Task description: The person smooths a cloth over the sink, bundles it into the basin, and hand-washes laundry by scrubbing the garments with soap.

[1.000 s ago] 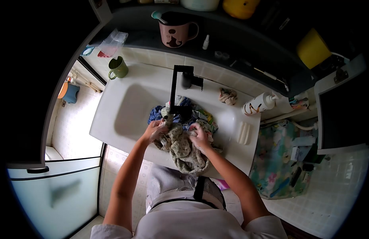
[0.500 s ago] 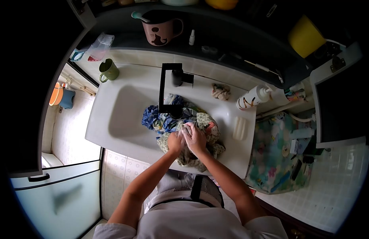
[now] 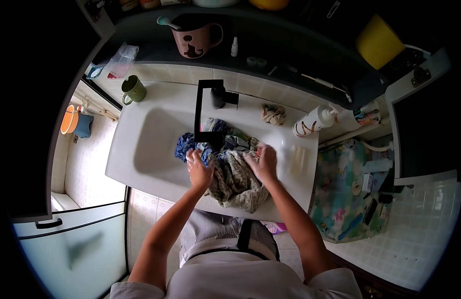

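Observation:
A pale floral cloth [image 3: 235, 182] lies bunched over the front rim of the white sink [image 3: 158, 144]. Blue patterned fabric [image 3: 184, 146] is heaped behind it, under the black faucet [image 3: 196, 112]. My left hand [image 3: 199, 170] is at the floral cloth's left edge, beside the blue fabric, with its fingers apart. On the other side, my right hand [image 3: 264, 165] is open at the cloth's right edge, thumb and fingers spread. White suds show on both hands. Whether the fingertips press on the cloth is hard to see.
A green mug [image 3: 134, 89] stands at the sink's back left corner. Along the right side are a crumpled beige cloth [image 3: 273, 114], a white pump bottle [image 3: 314, 121] and a pale soap bar [image 3: 297, 158]. A dark shelf [image 3: 285, 45] with a pink mug [image 3: 193, 41] runs above.
My hands were together on top of the floral cloth; now they are apart, one at each side. The floral cloth has been turned and looks more spread out and folded.

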The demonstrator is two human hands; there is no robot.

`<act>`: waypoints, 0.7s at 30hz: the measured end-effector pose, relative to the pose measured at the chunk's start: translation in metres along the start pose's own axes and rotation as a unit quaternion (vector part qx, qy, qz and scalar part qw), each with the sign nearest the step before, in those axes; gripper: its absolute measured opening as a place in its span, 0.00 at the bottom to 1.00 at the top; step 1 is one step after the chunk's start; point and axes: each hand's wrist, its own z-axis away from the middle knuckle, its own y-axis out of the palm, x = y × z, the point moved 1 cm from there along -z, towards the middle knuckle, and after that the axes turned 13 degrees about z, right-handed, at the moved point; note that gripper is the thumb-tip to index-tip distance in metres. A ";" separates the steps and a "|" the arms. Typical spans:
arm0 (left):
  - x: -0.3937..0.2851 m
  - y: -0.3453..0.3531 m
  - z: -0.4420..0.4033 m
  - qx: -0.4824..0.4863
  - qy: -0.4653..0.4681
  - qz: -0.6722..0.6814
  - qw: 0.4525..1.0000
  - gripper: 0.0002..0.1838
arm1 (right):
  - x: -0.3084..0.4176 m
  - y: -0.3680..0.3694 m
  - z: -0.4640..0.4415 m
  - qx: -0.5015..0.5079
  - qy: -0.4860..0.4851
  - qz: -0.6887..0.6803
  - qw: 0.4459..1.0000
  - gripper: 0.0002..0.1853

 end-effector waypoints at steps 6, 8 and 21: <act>-0.065 0.021 0.021 0.265 0.195 -0.083 0.940 0.43 | -0.023 0.057 0.007 0.082 0.133 -0.008 0.988 0.42; -0.059 0.039 0.037 0.286 0.208 -0.125 0.927 0.47 | -0.033 0.082 0.009 0.023 0.134 0.045 0.990 0.31; 0.016 0.020 0.009 0.261 -0.026 -0.127 0.957 0.16 | 0.057 -0.029 0.022 -0.037 -0.253 -0.160 0.953 0.09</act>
